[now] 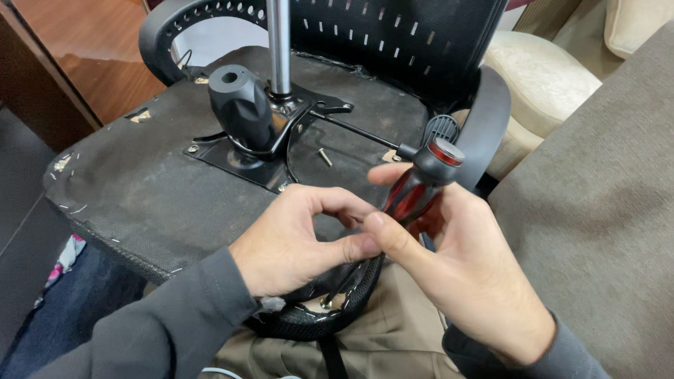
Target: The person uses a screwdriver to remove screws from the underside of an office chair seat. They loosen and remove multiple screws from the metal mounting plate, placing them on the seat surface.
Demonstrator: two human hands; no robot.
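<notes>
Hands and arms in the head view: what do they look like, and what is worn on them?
Both hands are bare: left hand, right hand. No gloves, rings or watch show. Each arm wears a dark grey long sleeve reaching the wrist: left sleeve, right sleeve.

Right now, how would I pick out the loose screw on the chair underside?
Start at the upturned chair seat and its black metal mounting plate around the chrome post. Just right of the plate lies the loose screw: small, brassy, flat on the fabric, unlike the bolts fixed in the plate.
</notes>
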